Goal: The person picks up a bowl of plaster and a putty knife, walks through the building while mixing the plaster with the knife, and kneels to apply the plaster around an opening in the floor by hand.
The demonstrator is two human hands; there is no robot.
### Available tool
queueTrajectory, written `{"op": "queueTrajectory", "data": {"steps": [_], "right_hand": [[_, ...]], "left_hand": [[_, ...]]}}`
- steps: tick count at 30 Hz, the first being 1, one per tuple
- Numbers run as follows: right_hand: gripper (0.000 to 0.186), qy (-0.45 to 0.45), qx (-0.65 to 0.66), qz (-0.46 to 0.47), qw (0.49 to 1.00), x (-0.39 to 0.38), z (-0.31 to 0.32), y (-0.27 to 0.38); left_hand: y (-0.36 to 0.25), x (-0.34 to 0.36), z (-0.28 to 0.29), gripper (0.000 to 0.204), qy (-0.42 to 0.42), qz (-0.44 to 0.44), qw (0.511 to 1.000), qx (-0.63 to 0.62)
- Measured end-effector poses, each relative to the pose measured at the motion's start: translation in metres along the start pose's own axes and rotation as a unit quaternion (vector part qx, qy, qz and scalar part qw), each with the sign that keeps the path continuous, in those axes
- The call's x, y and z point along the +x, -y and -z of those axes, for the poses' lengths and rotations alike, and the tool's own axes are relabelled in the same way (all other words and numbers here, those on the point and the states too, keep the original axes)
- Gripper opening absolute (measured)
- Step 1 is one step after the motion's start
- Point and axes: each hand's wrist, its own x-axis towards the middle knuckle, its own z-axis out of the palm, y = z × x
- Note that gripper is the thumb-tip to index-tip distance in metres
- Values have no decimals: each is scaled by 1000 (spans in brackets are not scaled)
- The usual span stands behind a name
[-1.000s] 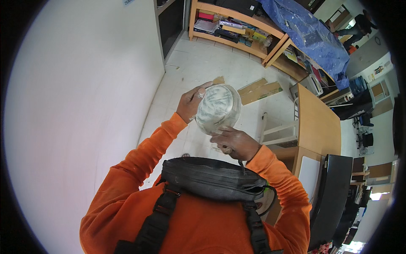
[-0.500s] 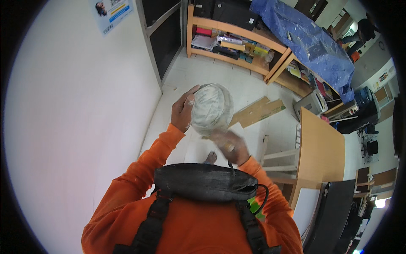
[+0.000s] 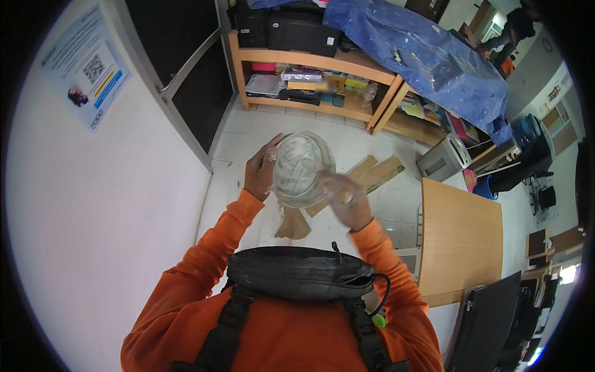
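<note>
With the left hand (image 3: 259, 172), gripping the bowl (image 3: 302, 168) by its left rim, thumb in front and fingers wrapped behind. With the right hand (image 3: 344, 201), blurred near the bowl's lower right edge; cannot tell whether touching it, or closed on anything. Held up over the floor (image 3: 365, 139), just ahead of a black bag (image 3: 300, 274). Smeared whitish across the face; probably light enough for 1 hand, stiff-walled, perhaps slippery where coated, and likely to tip if pressed opposite the grip. Best taken by the rim, at 2 opposite sides. Right of the bowl, can see cardboard (image 3: 387, 175) on the floor and, farther right, a table (image 3: 462, 235); beyond the bowl, a wooden shelf (image 3: 307, 108).
</note>
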Motion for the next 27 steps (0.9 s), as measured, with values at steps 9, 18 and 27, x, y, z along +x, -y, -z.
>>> {"op": "queueTrajectory", "data": {"steps": [9, 18, 27], "right_hand": [[24, 170, -9, -63, 983, 91, 97, -21], [20, 110, 22, -152, 982, 200, 111, -88], [14, -184, 64, -235, 952, 181, 49, -164]], "left_hand": [[32, 114, -25, 45, 189, 160, 969, -3], [47, 248, -28, 38, 358, 191, 913, -26], [82, 366, -24, 37, 344, 43, 937, 30]]}}
